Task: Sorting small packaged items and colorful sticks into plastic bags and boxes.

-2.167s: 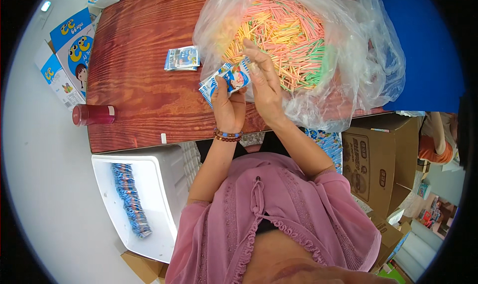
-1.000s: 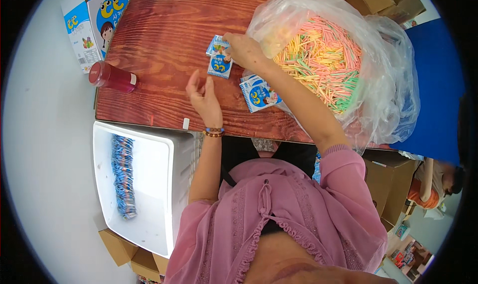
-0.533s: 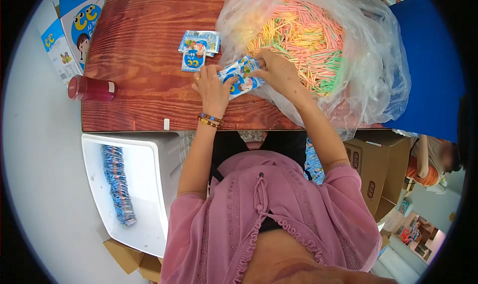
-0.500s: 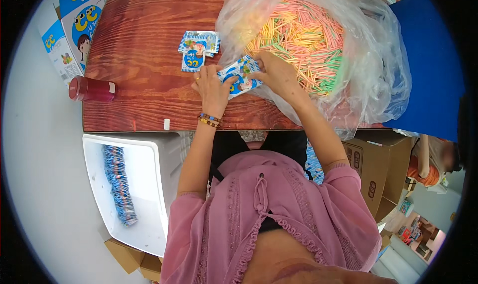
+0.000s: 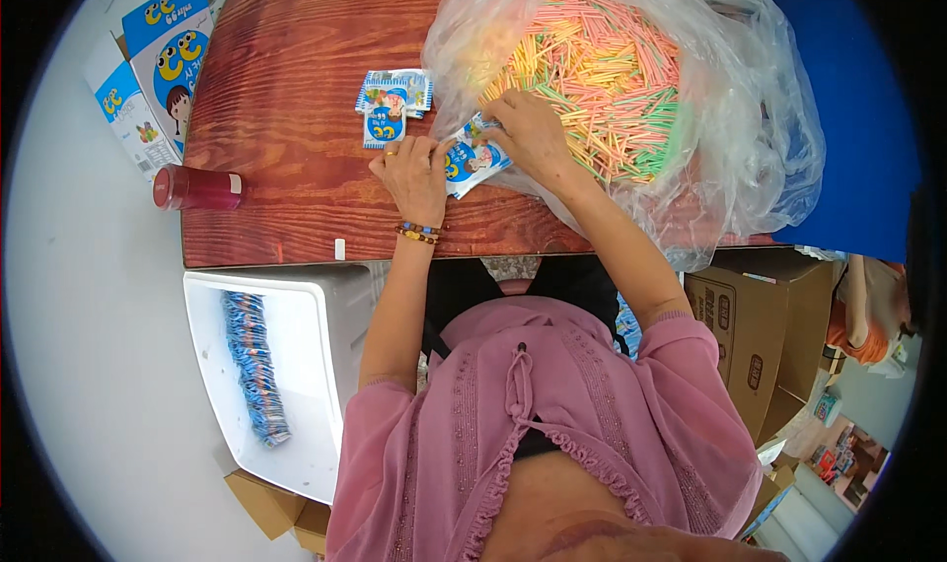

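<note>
A small blue-and-white packet (image 5: 477,168) lies tilted at the table's front part, between my two hands. My left hand (image 5: 412,175), with a ring and beaded bracelets, pinches its left edge. Curled over its upper right end, my right hand (image 5: 533,136) grips it with thumb and fingers beside the bag. Just beyond my left hand lies a small pile of similar packets (image 5: 385,126). Thin pink, yellow and green candy sticks (image 5: 602,79) fill a large clear plastic bag (image 5: 740,158) to the right.
On the reddish wooden table (image 5: 286,99) lies a red-lidded jar (image 5: 197,187) at the left edge, near printed cartons (image 5: 168,69). Below stands a white bin (image 5: 326,365) holding a row of packets (image 5: 254,365). A cardboard box (image 5: 755,335) and another person (image 5: 860,316) are at the right.
My right hand has shifted slightly up and left along the packet, and the packet has turned a little. The whole view has shifted slightly.
</note>
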